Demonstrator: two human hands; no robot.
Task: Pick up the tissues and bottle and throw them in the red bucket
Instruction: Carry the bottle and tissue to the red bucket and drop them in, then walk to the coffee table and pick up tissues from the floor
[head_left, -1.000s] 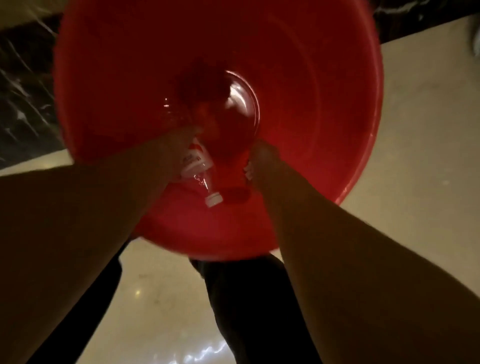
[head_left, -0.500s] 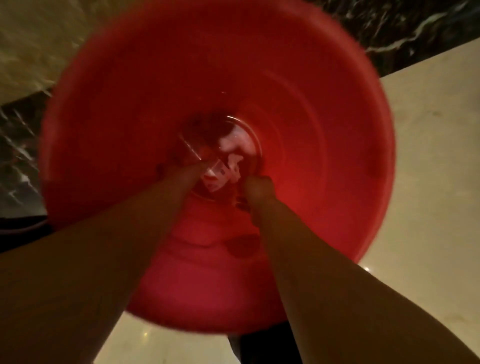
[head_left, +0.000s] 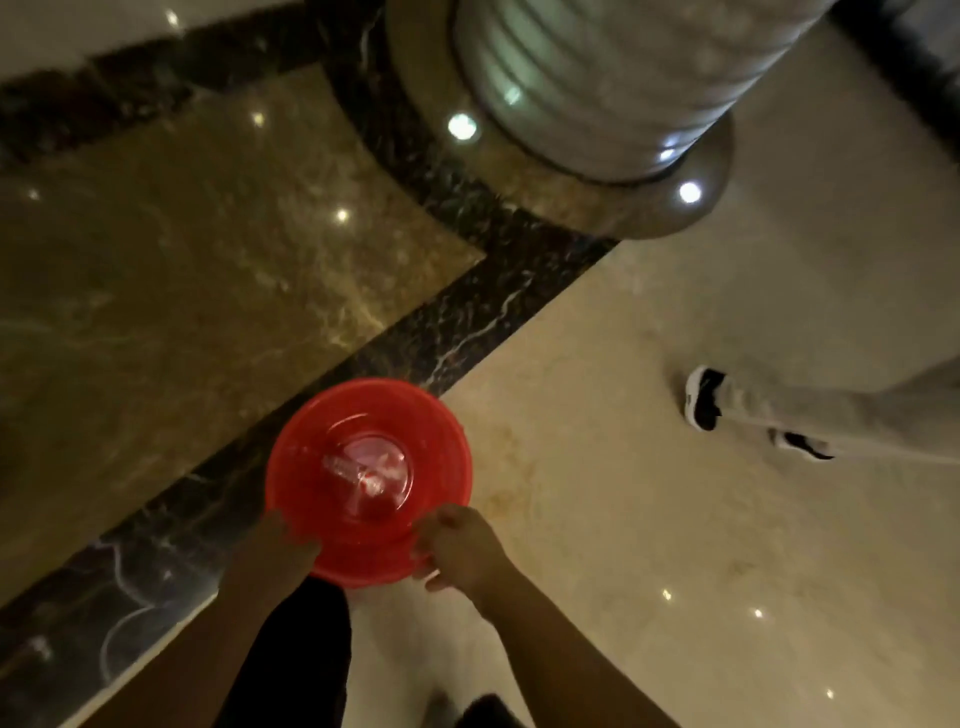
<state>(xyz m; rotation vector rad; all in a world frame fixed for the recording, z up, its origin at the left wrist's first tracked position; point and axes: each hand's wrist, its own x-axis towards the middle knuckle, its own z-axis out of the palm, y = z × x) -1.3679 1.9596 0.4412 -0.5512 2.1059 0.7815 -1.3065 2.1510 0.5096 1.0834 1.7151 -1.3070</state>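
Observation:
The red bucket (head_left: 448, 457) stands on the marble floor just ahead of me. At its bottom lies the clear bottle (head_left: 347, 474) with a red and white label, and crumpled tissues (head_left: 387, 461) sit beside it on the right. My left hand (head_left: 278, 545) hovers over the near left rim with nothing in it. My right hand (head_left: 460, 545) is at the near right rim, fingers loosely bent and empty. Whether either hand touches the rim I cannot tell.
A large ribbed column (head_left: 613, 78) on a round metal base rises at the back right. Another person's feet in black and white shoes (head_left: 704, 397) stand on the cream floor to the right. A dark marble strip (head_left: 483, 306) crosses diagonally behind the bucket.
Both hands have come out of the bucket, leaving the bottle and tissues at its bottom. The view has pulled far back and up, so the bucket looks much smaller.

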